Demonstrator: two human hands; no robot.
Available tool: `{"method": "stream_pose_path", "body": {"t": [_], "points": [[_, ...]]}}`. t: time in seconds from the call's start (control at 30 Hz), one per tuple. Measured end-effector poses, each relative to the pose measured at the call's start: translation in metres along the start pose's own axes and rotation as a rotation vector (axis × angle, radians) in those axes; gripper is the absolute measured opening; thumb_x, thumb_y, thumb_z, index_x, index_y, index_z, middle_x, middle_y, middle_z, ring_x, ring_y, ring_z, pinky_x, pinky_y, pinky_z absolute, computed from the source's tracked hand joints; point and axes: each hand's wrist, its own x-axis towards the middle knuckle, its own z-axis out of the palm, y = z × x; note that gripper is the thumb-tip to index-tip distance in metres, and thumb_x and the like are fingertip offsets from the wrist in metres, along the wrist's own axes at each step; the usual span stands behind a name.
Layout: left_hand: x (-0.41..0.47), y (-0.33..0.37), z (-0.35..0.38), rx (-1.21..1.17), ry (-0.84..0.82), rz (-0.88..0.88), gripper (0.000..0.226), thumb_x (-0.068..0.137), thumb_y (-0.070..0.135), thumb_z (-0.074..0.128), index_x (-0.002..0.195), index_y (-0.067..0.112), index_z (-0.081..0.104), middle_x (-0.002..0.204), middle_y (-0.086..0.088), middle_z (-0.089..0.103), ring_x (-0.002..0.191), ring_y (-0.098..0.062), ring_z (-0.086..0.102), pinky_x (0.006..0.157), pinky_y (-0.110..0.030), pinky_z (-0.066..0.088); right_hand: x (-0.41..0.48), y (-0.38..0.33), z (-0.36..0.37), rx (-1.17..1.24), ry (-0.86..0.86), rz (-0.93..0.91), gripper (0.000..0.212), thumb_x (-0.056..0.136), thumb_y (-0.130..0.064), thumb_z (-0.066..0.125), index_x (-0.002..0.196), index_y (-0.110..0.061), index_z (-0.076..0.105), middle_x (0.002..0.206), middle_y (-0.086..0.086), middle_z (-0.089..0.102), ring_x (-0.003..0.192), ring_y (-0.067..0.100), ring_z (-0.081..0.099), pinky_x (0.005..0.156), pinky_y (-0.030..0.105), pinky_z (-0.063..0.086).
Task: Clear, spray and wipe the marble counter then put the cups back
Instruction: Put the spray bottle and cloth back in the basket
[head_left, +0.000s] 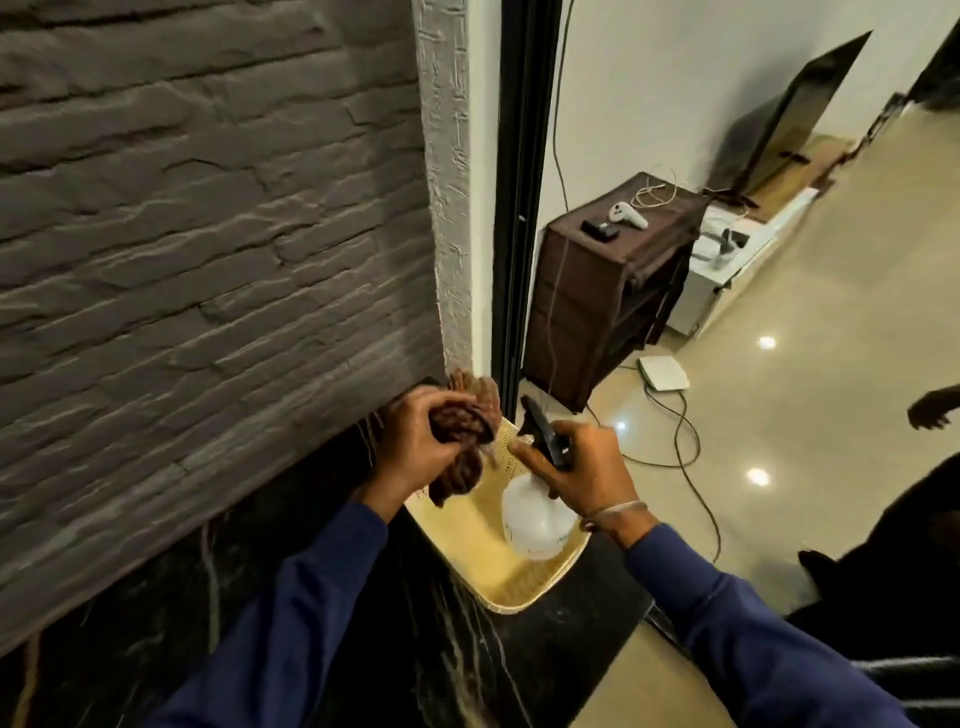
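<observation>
over the basket (511, 607), at the end of the counter (457, 670), a spray bottle (535, 525) is gripped by its neck in the right hand (584, 467). its long axis is tilted, body low, nozzle aimed left at the cloth (462, 415), which is bunched in the left hand (410, 444) above the basket's left rim. bare marble lies left of the basket, nearer the left hand. no cups are seen.

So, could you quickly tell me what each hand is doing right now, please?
Left hand: closed around a crumpled reddish-brown cloth.
Right hand: closed around the black trigger head of a translucent white plastic spray bottle.
</observation>
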Motion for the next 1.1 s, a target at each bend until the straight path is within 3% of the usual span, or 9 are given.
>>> {"method": "stream_pose_path", "body": {"t": [0.2,0.33,0.53,0.6,0.7,0.83,0.9,1.0,1.1], "points": [[0.003,-0.041,0.066,0.261,-0.269,-0.240,0.053,0.046,0.029,0.091,0.096,0.027,0.075,0.098,0.004,0.071,0.091,-0.012,0.066,0.082,-0.027,0.056,-0.007,0.036,0.044,-0.141,-0.228,-0.033,0.045,0.083,-0.059,0.058,0.091,-0.015,0.064,0.080,0.004,0.070,0.068,0.022,0.065,0.065,0.038,0.056],[0.008,-0.059,0.095,0.349,-0.313,-0.288,0.055,0.048,0.032,0.094,0.098,0.028,0.070,0.104,0.003,0.066,0.096,-0.016,0.062,0.083,-0.029,0.053,-0.015,0.049,0.066,-0.151,-0.313,-0.085,0.042,0.086,-0.049,0.062,0.100,-0.009,0.061,0.090,0.008,0.070,0.078,0.026,0.066,0.069,0.034,0.054],[0.008,-0.080,0.122,0.479,-0.380,-0.285,0.049,0.065,0.029,0.086,0.108,0.024,0.064,0.114,-0.002,0.061,0.105,-0.024,0.060,0.088,-0.032,0.050,-0.026,0.060,0.079,-0.151,-0.259,-0.064,0.028,0.079,-0.029,0.076,0.094,-0.014,0.058,0.085,0.001,0.068,0.067,0.014,0.062,0.060,0.000,0.030],[0.004,-0.089,0.128,0.538,-0.426,-0.285,0.045,0.071,0.027,0.082,0.112,0.021,0.063,0.117,-0.005,0.061,0.107,-0.027,0.060,0.091,-0.037,0.051,-0.030,0.063,0.084,-0.173,-0.258,-0.032,0.029,0.080,-0.028,0.075,0.098,-0.013,0.057,0.089,0.002,0.067,0.071,0.015,0.062,0.058,0.003,0.029],[-0.003,-0.095,0.129,0.639,-0.489,-0.292,0.041,0.074,0.029,0.079,0.112,0.024,0.064,0.116,-0.007,0.063,0.103,-0.028,0.063,0.089,-0.036,0.053,-0.038,0.068,0.091,-0.228,-0.350,0.036,0.042,0.082,-0.029,0.071,0.117,-0.016,0.050,0.108,0.004,0.064,0.089,0.020,0.063,0.070,0.022,0.046],[0.001,-0.093,0.126,0.673,-0.605,-0.230,0.065,0.067,0.036,0.085,0.125,0.026,0.059,0.128,-0.006,0.055,0.120,-0.028,0.051,0.102,-0.042,0.044,-0.043,0.070,0.081,-0.202,-0.438,0.109,0.071,0.073,-0.035,0.080,0.127,-0.025,0.037,0.122,-0.001,0.054,0.104,0.017,0.060,0.087,0.025,0.053],[0.006,-0.086,0.120,0.577,-0.493,-0.151,0.059,0.067,0.027,0.086,0.121,0.026,0.062,0.128,-0.002,0.055,0.124,-0.025,0.047,0.104,-0.042,0.042,-0.043,0.071,0.066,-0.180,-0.397,0.168,0.082,0.066,-0.044,0.083,0.133,-0.024,0.040,0.129,-0.004,0.048,0.111,0.015,0.055,0.091,0.025,0.051],[0.020,-0.079,0.101,0.484,-0.074,-0.090,0.033,0.074,0.007,0.078,0.101,0.024,0.070,0.111,0.001,0.063,0.109,-0.019,0.055,0.091,-0.031,0.048,-0.046,0.074,0.043,-0.179,-0.186,0.236,0.070,0.066,-0.051,0.080,0.124,-0.028,0.048,0.125,-0.006,0.049,0.108,0.013,0.054,0.088,0.025,0.053],[0.030,-0.080,0.081,0.524,0.106,-0.137,0.045,0.072,0.008,0.077,0.114,0.020,0.064,0.119,-0.001,0.060,0.114,-0.021,0.049,0.095,-0.032,0.046,-0.049,0.083,0.034,-0.221,-0.122,0.316,0.062,0.067,-0.049,0.081,0.117,-0.024,0.055,0.120,0.000,0.051,0.105,0.017,0.052,0.085,0.031,0.054]]}}
